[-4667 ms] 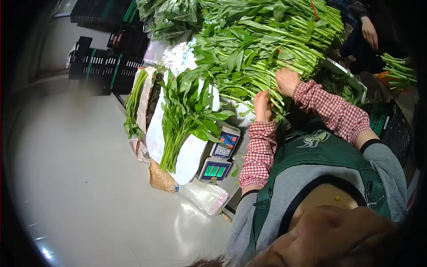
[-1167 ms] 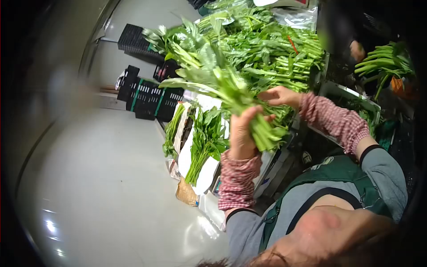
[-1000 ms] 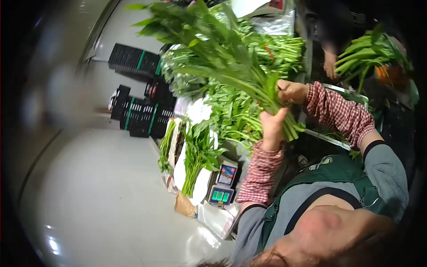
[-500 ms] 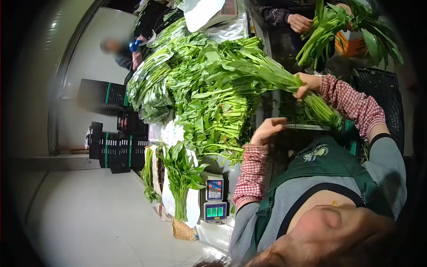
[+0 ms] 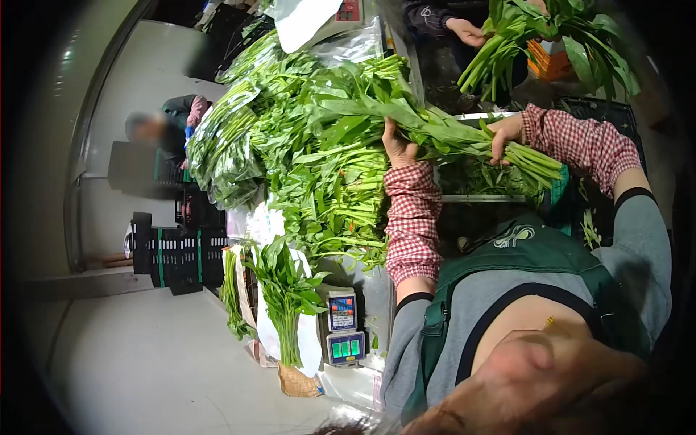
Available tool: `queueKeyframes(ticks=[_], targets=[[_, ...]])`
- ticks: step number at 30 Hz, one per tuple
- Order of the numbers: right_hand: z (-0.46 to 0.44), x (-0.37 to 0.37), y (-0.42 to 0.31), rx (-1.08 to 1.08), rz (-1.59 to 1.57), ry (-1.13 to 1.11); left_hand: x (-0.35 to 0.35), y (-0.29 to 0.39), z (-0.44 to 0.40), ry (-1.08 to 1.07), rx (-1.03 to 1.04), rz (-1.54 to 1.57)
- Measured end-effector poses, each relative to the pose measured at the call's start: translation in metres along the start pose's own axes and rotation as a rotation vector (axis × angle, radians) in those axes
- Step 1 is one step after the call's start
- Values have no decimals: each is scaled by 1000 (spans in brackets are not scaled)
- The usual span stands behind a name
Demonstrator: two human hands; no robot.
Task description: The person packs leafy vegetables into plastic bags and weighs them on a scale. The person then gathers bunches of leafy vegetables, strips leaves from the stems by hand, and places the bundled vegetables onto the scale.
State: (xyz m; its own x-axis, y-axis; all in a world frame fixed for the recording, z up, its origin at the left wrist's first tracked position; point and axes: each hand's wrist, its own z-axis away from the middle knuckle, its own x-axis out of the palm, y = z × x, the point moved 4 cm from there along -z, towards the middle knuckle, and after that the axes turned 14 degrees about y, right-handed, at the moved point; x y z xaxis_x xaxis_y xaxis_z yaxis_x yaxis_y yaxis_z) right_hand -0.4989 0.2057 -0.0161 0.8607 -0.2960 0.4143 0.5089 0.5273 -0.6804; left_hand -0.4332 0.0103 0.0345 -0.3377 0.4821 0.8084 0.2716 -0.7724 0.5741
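fingers are closed around the stems by the right hand (image 5: 505, 136), while on the left hand (image 5: 401, 147) the thumb is raised apart from the other digits, at the underside of the leafy part; whether any leaves are pinched there cannot be told. both arms are reached forward, sleeved in red-and-white check. the right forearm is angled inward from the side, with its elbow bent; the left is held almost straight up the view, with the palm partly turned toward the stems.

by far the most room is taken by the heap of greens (image 5: 355, 185) on the counter (image 5: 375, 286). the held bunch (image 5: 460, 136) is carried aslant above the edge of the heap and over a tray (image 5: 482, 198) of loose greens. its leaves are long, narrow, pointed and mid-green, spread over the heap; its stems are pale green, gathered tightly, with their ends fanned slightly past the right hand.

a smaller bunch (image 5: 286, 312) is laid on a white sheet (image 5: 308, 351), just beside a scale (image 5: 345, 346) with lit green digits. greens are also held by a co-worker's hand (image 5: 466, 32) beyond the tray.
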Motion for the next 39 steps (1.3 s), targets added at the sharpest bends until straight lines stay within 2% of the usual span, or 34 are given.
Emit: queueKeyframes(ticks=[2, 6, 10, 12, 14, 17, 18, 21, 25, 26, 29, 33, 38, 39], targets=[[0, -8, 2, 40, 5, 17, -5, -7, -9, -3, -63, -25], [-2, -16, 1, 36, 59, -94, -41, -12, -25, 29, -80, 12], [-15, -33, -4, -140, 105, -92, 2, -7, -18, -24, 35, 97], [-56, -76, 4, -435, 339, -102, -7, -6, -22, 144, 49, 116], [-58, -80, -2, -588, 456, -109, -11, -2, -24, 228, 59, 121], [-53, -73, -9, -411, 332, -166, -2, 14, -19, 74, 126, 26], [-46, -66, -14, -417, 330, -175, 3, 19, -18, 78, 131, 17], [-14, -41, -24, -157, 120, -146, 37, 35, -8, 193, 222, -4], [-10, -42, -24, -76, 72, -126, 37, 54, -13, 247, 363, -172], [-9, -41, -27, -81, 74, -131, 28, 58, -19, 246, 367, -177], [-4, -33, -31, -80, 76, -188, 15, 63, -33, 10, 214, -5], [-14, -38, -28, -76, 91, -231, 31, 61, -23, 140, 246, 87], [-29, -50, -13, -85, 120, -331, 26, 51, -20, 253, 191, 84], [-37, -55, -12, -228, 221, -297, 23, 49, -21, 207, 207, 102]])
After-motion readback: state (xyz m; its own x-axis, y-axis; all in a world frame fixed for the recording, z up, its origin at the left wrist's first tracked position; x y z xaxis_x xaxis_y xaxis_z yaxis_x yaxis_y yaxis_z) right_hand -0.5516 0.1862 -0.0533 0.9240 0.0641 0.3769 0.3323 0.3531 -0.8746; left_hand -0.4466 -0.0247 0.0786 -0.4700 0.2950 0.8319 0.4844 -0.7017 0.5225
